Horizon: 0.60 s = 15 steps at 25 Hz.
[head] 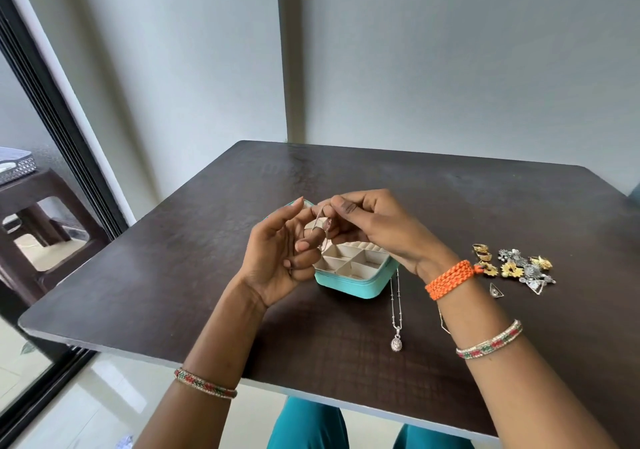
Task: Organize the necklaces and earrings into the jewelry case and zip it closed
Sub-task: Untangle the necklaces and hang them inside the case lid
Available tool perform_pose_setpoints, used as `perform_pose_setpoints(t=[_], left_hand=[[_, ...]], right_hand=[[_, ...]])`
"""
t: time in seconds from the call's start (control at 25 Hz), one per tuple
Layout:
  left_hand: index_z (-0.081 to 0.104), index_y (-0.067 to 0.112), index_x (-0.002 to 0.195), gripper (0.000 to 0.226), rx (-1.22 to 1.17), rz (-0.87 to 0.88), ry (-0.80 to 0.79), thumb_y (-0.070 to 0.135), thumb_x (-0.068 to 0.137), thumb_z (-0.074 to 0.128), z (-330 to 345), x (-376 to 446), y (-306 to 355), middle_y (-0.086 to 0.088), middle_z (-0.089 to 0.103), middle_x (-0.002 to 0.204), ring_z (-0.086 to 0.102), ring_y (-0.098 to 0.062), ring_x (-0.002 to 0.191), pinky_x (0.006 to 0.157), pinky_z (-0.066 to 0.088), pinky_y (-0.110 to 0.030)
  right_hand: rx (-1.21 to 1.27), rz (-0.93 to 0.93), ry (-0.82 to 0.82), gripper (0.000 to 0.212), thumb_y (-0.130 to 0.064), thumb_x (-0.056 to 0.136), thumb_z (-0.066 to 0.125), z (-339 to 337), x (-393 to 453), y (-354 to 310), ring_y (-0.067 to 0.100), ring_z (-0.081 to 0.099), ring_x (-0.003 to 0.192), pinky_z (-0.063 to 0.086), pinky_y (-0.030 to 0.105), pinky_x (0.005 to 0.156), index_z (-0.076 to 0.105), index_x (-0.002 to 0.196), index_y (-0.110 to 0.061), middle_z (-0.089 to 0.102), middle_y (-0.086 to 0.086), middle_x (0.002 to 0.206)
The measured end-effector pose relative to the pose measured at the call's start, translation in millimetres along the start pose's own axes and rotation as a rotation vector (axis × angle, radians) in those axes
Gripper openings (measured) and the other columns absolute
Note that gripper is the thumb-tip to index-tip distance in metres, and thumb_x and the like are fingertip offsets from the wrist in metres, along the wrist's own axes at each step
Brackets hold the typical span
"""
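- My hands, left [277, 258] and right [374, 226], both pinch a thin chain [323, 230], hard to make out.
- They hide the far half of the open case [349, 284] on the counter [207, 275].

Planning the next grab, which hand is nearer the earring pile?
Right. The right hand is above the case, its wrist beside the earring pile; the left hand is farther left.
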<state>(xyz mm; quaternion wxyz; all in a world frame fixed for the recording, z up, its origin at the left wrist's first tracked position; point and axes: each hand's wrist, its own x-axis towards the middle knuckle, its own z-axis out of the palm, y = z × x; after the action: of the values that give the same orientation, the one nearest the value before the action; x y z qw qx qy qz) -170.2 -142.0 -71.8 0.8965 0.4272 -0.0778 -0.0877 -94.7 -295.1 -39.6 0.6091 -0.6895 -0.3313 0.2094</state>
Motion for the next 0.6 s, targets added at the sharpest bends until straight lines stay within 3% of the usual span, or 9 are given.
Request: perform_pose_setpoints(t=[0.12, 0.28, 0.44, 0.6], left_hand=[[0.064, 0.012, 0.105, 0.046, -0.038, 0.013, -0.028, 0.041, 0.071, 0.073, -3.1, 1.1, 0.4, 0.005, 0.040, 0.052, 0.014, -0.005, 0.036, 0.036, 0.014, -0.010], [0.063, 0.008, 0.116, 0.046, -0.037, 0.030, -0.049, 0.039, 0.082, 0.056, -1.7, -0.1, -0.2, 0.005, 0.039, 0.054, 0.014, -0.005, 0.038, 0.037, 0.011, -0.013], [0.070, 0.012, 0.096, 0.027, 0.047, 0.071, 0.195, 0.023, 0.082, 0.050, 3.4, 3.9, -2.4, 0.006, 0.036, 0.055, 0.022, 0.000, 0.031, 0.032, 0.011, -0.012], [0.059, 0.011, 0.084, 0.009, 0.126, 0.078, 0.286, 0.011, 0.084, 0.051, 5.6, 7.2, -6.1, 0.004, 0.041, 0.057, 0.025, 0.000, 0.032, 0.031, 0.014, -0.010]], right_hand=[[0.052, -0.003, -0.047, 0.024, -0.011, 0.091, 0.058, -0.3, -2.2, -0.3, 0.009, 0.062, 0.075, 0.055, 0.020, 0.070, 0.065, 0.110, 0.001, 0.067, 0.005, 0.084], [0.084, 0.092, 0.017, 0.009, -0.004, 0.085, 0.065, 4.8, -1.7, 1.6, 0.012, 0.055, 0.061, 0.051, 0.022, 0.060, 0.069, 0.092, 0.000, 0.061, 0.009, 0.072], [0.202, 0.185, 0.110, 0.022, -0.008, 0.090, 0.054, 6.1, -0.9, -3.9, 0.011, 0.050, 0.060, 0.045, 0.023, 0.060, 0.063, 0.070, -0.006, 0.052, 0.005, 0.064], [0.326, 0.263, 0.121, 0.027, -0.018, 0.093, 0.051, 4.9, 0.1, -2.7, 0.012, 0.052, 0.066, 0.045, 0.025, 0.062, 0.055, 0.067, -0.012, 0.052, 0.002, 0.069]])
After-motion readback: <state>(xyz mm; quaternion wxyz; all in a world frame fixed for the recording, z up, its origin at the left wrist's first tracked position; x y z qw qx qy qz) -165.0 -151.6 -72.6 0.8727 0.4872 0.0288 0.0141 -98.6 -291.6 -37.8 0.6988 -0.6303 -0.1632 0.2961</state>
